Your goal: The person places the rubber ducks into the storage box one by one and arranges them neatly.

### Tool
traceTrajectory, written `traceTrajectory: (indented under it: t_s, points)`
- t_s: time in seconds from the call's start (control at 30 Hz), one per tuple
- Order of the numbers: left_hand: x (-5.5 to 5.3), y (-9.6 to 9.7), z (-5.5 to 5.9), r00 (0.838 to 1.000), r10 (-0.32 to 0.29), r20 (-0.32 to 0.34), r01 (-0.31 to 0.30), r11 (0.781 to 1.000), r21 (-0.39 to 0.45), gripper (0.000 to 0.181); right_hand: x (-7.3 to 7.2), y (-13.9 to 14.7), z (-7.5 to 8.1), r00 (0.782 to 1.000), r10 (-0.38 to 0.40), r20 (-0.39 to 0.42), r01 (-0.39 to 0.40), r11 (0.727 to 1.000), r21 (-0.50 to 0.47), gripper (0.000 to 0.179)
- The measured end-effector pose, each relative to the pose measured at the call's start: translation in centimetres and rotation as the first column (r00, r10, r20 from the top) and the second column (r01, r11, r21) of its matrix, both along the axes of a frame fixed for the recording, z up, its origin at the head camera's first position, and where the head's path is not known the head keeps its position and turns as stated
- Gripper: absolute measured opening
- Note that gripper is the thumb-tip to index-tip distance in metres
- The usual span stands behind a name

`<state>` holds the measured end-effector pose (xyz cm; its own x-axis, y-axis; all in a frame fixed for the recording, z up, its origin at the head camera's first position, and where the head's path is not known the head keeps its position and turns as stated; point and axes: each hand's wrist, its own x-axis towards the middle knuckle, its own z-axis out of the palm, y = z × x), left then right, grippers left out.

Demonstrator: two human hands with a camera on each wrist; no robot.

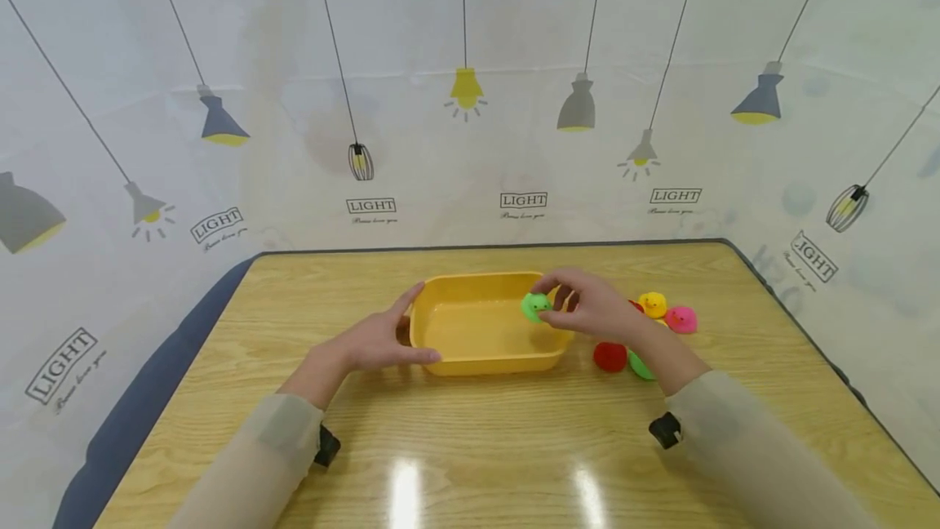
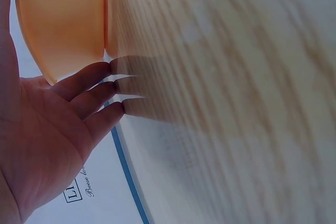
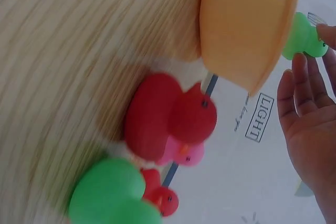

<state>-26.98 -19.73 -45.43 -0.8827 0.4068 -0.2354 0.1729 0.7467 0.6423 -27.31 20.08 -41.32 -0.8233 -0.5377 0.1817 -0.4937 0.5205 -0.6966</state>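
A yellow plastic tub (image 1: 485,365) stands on the wooden table in the head view. At its left end my left hand (image 1: 378,341) holds it, thumb on the near corner and index finger at the far corner. In the left wrist view the other fingers (image 2: 89,83) reach down beside the tub's end to the table. My right hand (image 1: 587,304) pinches a small green rubber duck (image 1: 534,305) between thumb and fingertips, above the tub's right part. In the right wrist view this duck (image 3: 299,38) is up beyond the tub's rim.
To the right of the tub sit several more rubber ducks: a red one (image 1: 610,357), a green one (image 1: 641,366) partly behind the right forearm, a yellow one (image 1: 653,304) and a pink one (image 1: 683,319). A curtain (image 1: 441,219) printed with lamps hangs behind the table.
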Motion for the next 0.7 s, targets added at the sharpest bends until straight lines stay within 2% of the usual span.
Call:
traceTrajectory:
  t_s: [0.33, 0.7]
  points:
    - [-0.1, 0.0, -0.1, 1.000, 0.003, 0.000, -0.003, 1.000, 0.002, 0.133, -2.0, -4.8, -0.9, 0.996, 0.066, 0.067, -0.065, 0.998, -0.008, 0.030]
    - [-0.2, 0.0, -0.1, 1.000, -0.008, -0.010, 0.008, 1.000, 0.004, 0.133, -3.5, -8.8, -2.5, 0.993, 0.061, 0.103, -0.067, 0.996, 0.054, 0.033]
